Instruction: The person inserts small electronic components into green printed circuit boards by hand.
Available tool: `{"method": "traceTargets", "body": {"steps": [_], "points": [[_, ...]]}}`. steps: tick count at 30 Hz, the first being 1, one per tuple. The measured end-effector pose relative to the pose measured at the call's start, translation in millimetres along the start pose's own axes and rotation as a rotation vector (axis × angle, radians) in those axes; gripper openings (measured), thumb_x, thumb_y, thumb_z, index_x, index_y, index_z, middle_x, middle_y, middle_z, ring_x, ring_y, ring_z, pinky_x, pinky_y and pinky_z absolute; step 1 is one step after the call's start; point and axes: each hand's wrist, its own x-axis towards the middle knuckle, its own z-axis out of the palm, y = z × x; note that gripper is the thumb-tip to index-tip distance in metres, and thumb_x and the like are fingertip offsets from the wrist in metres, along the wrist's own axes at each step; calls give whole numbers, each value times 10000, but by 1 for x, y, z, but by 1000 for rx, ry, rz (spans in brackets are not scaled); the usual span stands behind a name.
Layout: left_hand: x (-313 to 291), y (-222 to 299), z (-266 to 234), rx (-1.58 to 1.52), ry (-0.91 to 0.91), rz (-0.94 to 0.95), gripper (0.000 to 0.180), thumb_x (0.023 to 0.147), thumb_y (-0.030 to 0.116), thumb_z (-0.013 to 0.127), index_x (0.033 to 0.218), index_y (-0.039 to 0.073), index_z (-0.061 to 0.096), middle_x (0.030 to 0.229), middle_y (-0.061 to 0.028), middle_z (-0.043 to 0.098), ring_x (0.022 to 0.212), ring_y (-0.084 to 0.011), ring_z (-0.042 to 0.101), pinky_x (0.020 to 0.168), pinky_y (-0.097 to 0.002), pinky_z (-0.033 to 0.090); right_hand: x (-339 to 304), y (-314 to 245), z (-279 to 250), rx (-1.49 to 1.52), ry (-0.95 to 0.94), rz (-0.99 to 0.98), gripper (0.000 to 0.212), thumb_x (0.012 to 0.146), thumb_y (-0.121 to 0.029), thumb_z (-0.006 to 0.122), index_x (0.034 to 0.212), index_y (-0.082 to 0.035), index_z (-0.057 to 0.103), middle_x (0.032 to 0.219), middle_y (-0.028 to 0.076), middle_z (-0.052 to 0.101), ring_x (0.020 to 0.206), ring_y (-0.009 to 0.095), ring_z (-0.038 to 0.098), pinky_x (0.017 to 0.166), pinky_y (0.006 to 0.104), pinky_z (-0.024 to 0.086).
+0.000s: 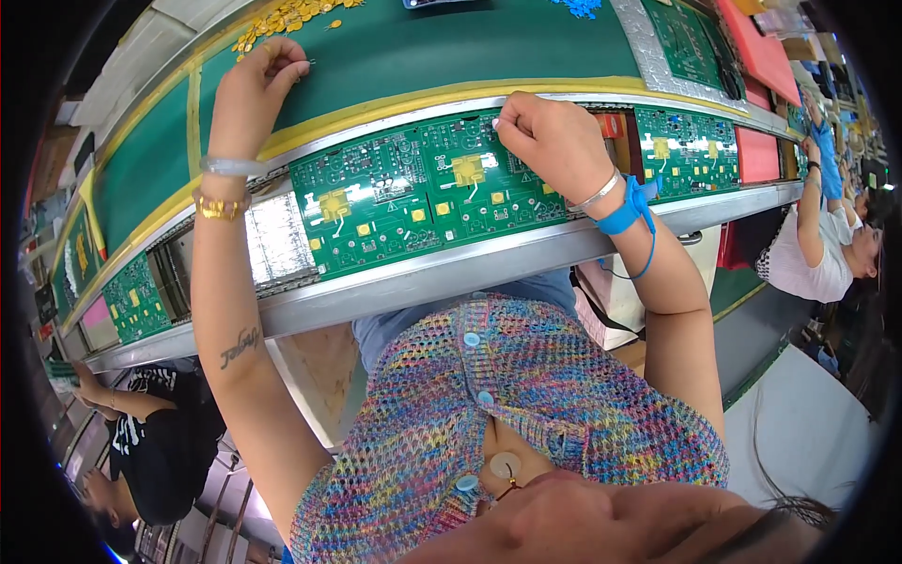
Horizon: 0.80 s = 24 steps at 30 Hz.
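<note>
Over the green work mat, my left hand [265,83] is closed in a pinch just below a pile of small yellow disc-shaped parts [282,21]. A thin tip shows at its fingertips, too small to name. My right hand [554,141] is closed above the green circuit board [385,193], thumb and forefinger together near the board's far edge. Whatever those fingers hold, if anything, is hidden. The board carries yellow patches and many small components. A blue wrist strap [628,211] with a cord circles my right wrist.
A metal rail [442,263] runs along the near side of the boards. Another circuit board [691,150] lies to the right, beside a red block [757,155]. Small blue parts [578,7] lie at the far edge. Co-workers sit at both sides.
</note>
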Motion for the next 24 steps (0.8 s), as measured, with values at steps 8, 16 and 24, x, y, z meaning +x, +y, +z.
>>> {"method": "traceTargets", "body": {"steps": [8, 16, 24], "points": [[-51, 41, 7, -104, -66, 55, 160, 867, 36, 613, 1007, -15, 672, 938, -39, 619, 845, -99, 593, 778, -210, 475, 5, -1, 0, -113, 19, 7, 157, 819, -236, 597, 752, -96, 614, 585, 86, 596, 573, 297, 601, 531, 404, 457], [-78, 59, 16, -290, -83, -58, 113, 818, 55, 673, 907, -11, 691, 851, -59, 659, 751, -108, 627, 687, -217, 495, 12, -7, 1, -160, -12, -38, 158, 801, -234, 611, 732, -93, 629, 604, 96, 609, 571, 307, 600, 534, 410, 464], [-121, 81, 14, -241, -162, -152, 82, 787, 61, 693, 822, 6, 643, 801, -58, 609, 706, -148, 581, 643, -257, 473, 55, 59, -55, -274, 185, 88, 179, 839, -246, 633, 941, -99, 652, 732, 61, 661, 671, 200, 653, 585, 330, 484]]}}
